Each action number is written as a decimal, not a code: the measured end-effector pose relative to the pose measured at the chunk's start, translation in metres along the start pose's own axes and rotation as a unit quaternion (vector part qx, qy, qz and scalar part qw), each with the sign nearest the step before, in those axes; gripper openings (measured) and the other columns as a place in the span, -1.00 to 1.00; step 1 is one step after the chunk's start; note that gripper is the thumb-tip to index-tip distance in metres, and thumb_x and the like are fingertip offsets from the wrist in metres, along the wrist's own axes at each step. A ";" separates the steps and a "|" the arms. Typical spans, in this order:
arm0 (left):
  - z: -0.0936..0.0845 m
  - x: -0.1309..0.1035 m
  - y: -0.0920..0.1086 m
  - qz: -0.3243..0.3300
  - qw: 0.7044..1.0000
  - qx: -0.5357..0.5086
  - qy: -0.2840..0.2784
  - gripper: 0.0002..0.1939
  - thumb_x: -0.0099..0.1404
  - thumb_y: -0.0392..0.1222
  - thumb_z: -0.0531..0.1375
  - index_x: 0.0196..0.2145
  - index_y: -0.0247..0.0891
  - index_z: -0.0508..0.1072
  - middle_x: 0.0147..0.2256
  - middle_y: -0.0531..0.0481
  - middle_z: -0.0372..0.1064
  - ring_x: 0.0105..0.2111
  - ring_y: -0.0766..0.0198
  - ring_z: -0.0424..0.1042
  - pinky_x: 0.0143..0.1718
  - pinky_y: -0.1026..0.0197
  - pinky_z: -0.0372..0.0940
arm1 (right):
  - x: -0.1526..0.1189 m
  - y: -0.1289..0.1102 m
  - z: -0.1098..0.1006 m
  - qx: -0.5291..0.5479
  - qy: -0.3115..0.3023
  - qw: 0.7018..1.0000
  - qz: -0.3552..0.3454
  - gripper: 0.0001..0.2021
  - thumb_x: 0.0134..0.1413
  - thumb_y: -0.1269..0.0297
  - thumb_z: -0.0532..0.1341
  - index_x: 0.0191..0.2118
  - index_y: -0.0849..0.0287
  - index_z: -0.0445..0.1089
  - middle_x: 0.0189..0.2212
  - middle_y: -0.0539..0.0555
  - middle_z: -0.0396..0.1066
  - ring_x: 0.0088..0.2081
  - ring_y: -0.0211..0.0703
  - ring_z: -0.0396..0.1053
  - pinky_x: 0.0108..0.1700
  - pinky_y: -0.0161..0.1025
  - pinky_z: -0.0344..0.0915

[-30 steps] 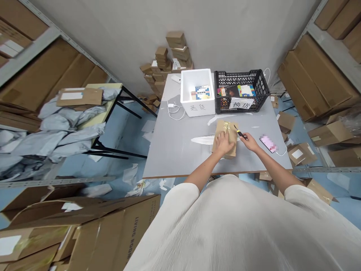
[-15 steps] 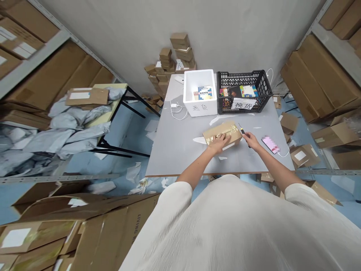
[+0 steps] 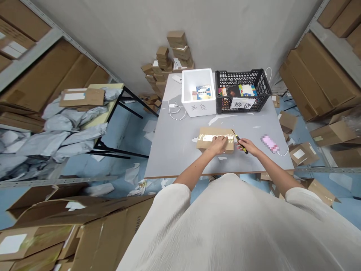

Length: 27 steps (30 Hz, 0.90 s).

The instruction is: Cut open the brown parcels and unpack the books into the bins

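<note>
A taped cardboard box (image 3: pixel 203 137) lies on the grey table, its long sides roughly parallel to the table's front edge. Shiny tape runs along its top. My left hand (image 3: pixel 219 145) holds the box from the near side, fingers bent on its top; the thumb is hard to make out. Just off the box's right end, my right hand (image 3: pixel 248 146) is closed around a yellow and black utility knife (image 3: pixel 241 146). The knife's tip points up and left, close to the box's right end.
Behind the box stand a white foam bin (image 3: pixel 199 109) and a black plastic crate (image 3: pixel 242 75), both with books inside. A phone (image 3: pixel 269 143) on a cable lies to the right. Parcels cover a side table (image 3: pixel 118 88) at left. Cartons fill the shelves; paper scraps litter the floor.
The box has turned from a slant to nearly level with the table edge and shifted slightly left. My right hand has moved slightly left and down with the knife.
</note>
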State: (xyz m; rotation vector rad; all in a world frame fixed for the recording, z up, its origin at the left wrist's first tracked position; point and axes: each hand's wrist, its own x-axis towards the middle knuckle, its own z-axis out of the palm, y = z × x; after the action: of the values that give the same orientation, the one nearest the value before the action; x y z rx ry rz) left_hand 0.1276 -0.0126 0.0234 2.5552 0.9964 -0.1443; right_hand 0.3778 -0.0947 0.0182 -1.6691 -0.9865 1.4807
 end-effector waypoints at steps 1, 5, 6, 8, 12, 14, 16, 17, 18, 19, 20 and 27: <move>0.000 0.001 0.000 -0.002 1.000 0.003 -0.002 -0.11 0.33 -0.10 0.47 0.49 -0.12 0.19 0.35 -0.32 0.33 0.36 -0.18 0.36 0.44 -0.16 0.07 | 0.000 -0.001 -0.007 -0.020 0.006 1.000 -0.003 -0.63 0.25 -0.16 0.40 -0.17 0.06 0.50 -0.10 0.18 0.69 -0.20 0.00 0.65 -0.15 -0.09 0.60; -0.001 0.004 0.001 -0.002 1.000 0.015 -0.003 -0.09 0.28 -0.10 0.52 0.45 -0.21 0.21 0.32 -0.37 0.32 0.38 -0.22 0.34 0.46 -0.17 0.00 | 0.000 -0.006 -0.040 -0.142 0.005 0.990 -0.027 -0.58 0.31 -0.20 0.31 -0.28 0.09 0.51 -0.27 0.15 0.65 -0.37 -0.08 0.55 -0.33 -0.18 0.52; -0.002 0.005 0.002 -0.002 1.000 0.016 -0.003 -0.09 0.26 -0.11 0.53 0.42 -0.21 0.23 0.31 -0.37 0.32 0.38 -0.22 0.33 0.46 -0.16 0.00 | 0.000 -0.009 -0.048 -0.169 -0.008 0.985 -0.038 -0.59 0.31 -0.20 0.31 -0.23 0.09 0.52 -0.29 0.14 0.64 -0.39 -0.09 0.54 -0.37 -0.19 0.49; -0.002 0.005 0.002 -0.004 1.000 0.015 -0.005 -0.13 0.22 -0.11 0.55 0.37 -0.20 0.28 0.29 -0.34 0.32 0.36 -0.22 0.35 0.46 -0.15 0.00 | 0.001 -0.015 -0.060 -0.229 -0.035 0.971 -0.061 -0.58 0.32 -0.21 0.32 -0.11 0.08 0.54 -0.30 0.11 0.64 -0.40 -0.10 0.55 -0.37 -0.21 0.45; -0.003 0.003 0.002 0.004 1.000 0.015 -0.004 -0.22 0.22 -0.12 0.54 0.29 -0.17 0.32 0.26 -0.29 0.32 0.30 -0.17 0.39 0.45 -0.16 0.01 | 0.009 -0.033 -0.073 -0.378 -0.097 0.916 -0.098 -0.59 0.41 -0.14 0.27 0.05 0.09 0.57 -0.26 0.09 0.66 -0.31 -0.06 0.60 -0.21 -0.21 0.43; -0.004 0.001 0.003 0.009 1.000 0.015 -0.003 -0.23 0.24 -0.12 0.53 0.30 -0.17 0.32 0.26 -0.30 0.32 0.30 -0.16 0.38 0.45 -0.17 0.00 | 0.017 -0.043 -0.073 -0.455 -0.113 0.876 -0.110 -0.61 0.45 -0.07 0.23 0.09 0.07 0.61 -0.22 0.11 0.69 -0.23 0.00 0.61 -0.14 -0.19 0.40; -0.005 -0.001 0.003 0.011 1.000 0.015 0.000 -0.22 0.27 -0.12 0.52 0.33 -0.16 0.30 0.27 -0.31 0.31 0.30 -0.16 0.38 0.45 -0.18 -0.01 | 0.025 -0.052 -0.069 -0.524 -0.117 0.835 -0.121 -0.64 0.47 0.00 0.20 0.11 0.05 0.63 -0.13 0.15 0.70 -0.14 0.06 0.60 -0.12 -0.17 0.36; -0.005 -0.002 0.004 0.011 1.000 0.015 0.001 -0.21 0.28 -0.12 0.52 0.35 -0.15 0.29 0.28 -0.31 0.30 0.29 -0.15 0.38 0.45 -0.18 -0.01 | 0.030 -0.055 -0.065 -0.552 -0.118 0.816 -0.126 -0.65 0.48 0.03 0.18 0.12 0.04 0.63 -0.08 0.17 0.70 -0.10 0.09 0.59 -0.11 -0.16 0.35; -0.005 -0.003 0.004 0.009 1.000 0.015 0.001 -0.20 0.28 -0.11 0.52 0.36 -0.15 0.28 0.28 -0.31 0.30 0.28 -0.15 0.39 0.45 -0.18 -0.02 | 0.034 -0.059 -0.062 -0.577 -0.120 0.798 -0.131 -0.65 0.48 0.07 0.16 0.13 0.03 0.63 -0.04 0.18 0.70 -0.07 0.11 0.59 -0.11 -0.15 0.33; -0.005 -0.003 0.005 0.007 1.000 0.016 0.002 -0.18 0.28 -0.11 0.52 0.37 -0.15 0.28 0.28 -0.30 0.29 0.27 -0.15 0.40 0.45 -0.18 -0.02 | 0.038 -0.062 -0.058 -0.595 -0.123 0.783 -0.134 -0.65 0.49 0.10 0.15 0.13 0.03 0.62 -0.02 0.19 0.69 -0.06 0.12 0.58 -0.11 -0.14 0.32; -0.005 -0.004 0.005 0.004 1.000 0.018 0.003 -0.18 0.28 -0.10 0.52 0.37 -0.15 0.28 0.28 -0.29 0.29 0.26 -0.15 0.41 0.45 -0.18 -0.02 | 0.042 -0.064 -0.054 -0.609 -0.126 0.771 -0.136 -0.65 0.49 0.12 0.13 0.13 0.02 0.62 0.00 0.20 0.69 -0.05 0.13 0.57 -0.11 -0.14 0.32; -0.001 -0.005 0.002 -0.002 1.000 0.007 0.008 -0.17 0.29 -0.09 0.52 0.38 -0.13 0.27 0.29 -0.27 0.29 0.27 -0.14 0.41 0.46 -0.18 -0.04 | 0.047 -0.056 -0.052 -0.522 -0.157 0.836 -0.065 -0.68 0.44 0.01 0.17 -0.01 0.05 0.60 -0.19 0.13 0.66 -0.20 0.00 0.53 -0.18 -0.19 0.32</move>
State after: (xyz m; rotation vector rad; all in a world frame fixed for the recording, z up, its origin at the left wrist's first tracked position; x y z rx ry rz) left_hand 0.1252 -0.0165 0.0265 2.5718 1.0103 -0.1321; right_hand 0.4274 -0.0270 0.0505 -1.9820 -2.3392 1.1751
